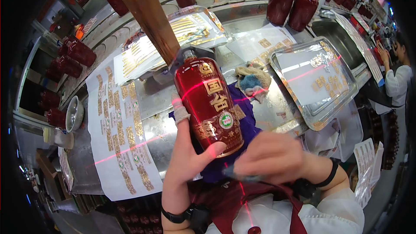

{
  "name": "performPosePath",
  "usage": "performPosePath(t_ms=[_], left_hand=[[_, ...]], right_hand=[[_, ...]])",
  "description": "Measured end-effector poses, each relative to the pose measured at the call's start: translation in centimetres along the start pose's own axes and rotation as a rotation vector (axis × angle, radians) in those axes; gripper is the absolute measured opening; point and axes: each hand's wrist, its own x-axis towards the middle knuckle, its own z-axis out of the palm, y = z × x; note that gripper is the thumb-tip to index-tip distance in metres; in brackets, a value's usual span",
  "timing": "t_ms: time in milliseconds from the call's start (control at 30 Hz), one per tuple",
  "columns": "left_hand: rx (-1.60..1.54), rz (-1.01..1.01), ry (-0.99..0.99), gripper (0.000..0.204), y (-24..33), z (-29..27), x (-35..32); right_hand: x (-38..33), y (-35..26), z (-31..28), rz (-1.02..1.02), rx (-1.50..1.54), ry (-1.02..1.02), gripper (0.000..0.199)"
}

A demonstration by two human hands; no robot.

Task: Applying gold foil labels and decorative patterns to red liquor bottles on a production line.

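Observation:
A dark red glass bottle [195, 97] with gold characters and a round green-and-white sticker lies tilted on a purple cloth [211, 172]. My left hand [187, 147] grips its lower left side, thumb across the front near the base and tape round a finger. Just right of the bottle's base is my right hand [273, 156], smeared by motion. Its fingers are closed on a small blue-grey piece [236, 173], whose kind I cannot make out. A gold label band runs round the bottle's lower part, one end sticking out at the right.
A white sheet [151, 171] of gold labels lies left. A wooden post [145, 15] rises behind the bottle. At right are a crumpled rag [255, 82], a metal tray [314, 125] and a sink [331, 28]. More red bottles [279, 2] stand behind; a person [398, 76] works far right.

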Motion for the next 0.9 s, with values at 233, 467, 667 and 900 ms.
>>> performPosePath(t_ms=[233,467,667,900], left_hand=[[-0.029,0.081,-0.174,0.094,0.5,-2.5,0.4],[0.052,0.083,0.071,0.068,1.6,1.0,2.0],[-0.221,0.124,0.007,0.063,0.7,-0.1,2.8],[-0.174,0.055,0.091,0.085,-0.3,0.4,1.9]], right_hand=[[0.7,1.6,-0.3,0.042,-0.072,-0.020,0.029],[0.9,1.6,-1.1,0.176,-0.189,0.205,0.029],[1.3,1.8,-0.7,-0.095,-0.004,0.032,0.020],[1.2,1.5,-0.8,0.049,-0.068,0.031,0.037]])
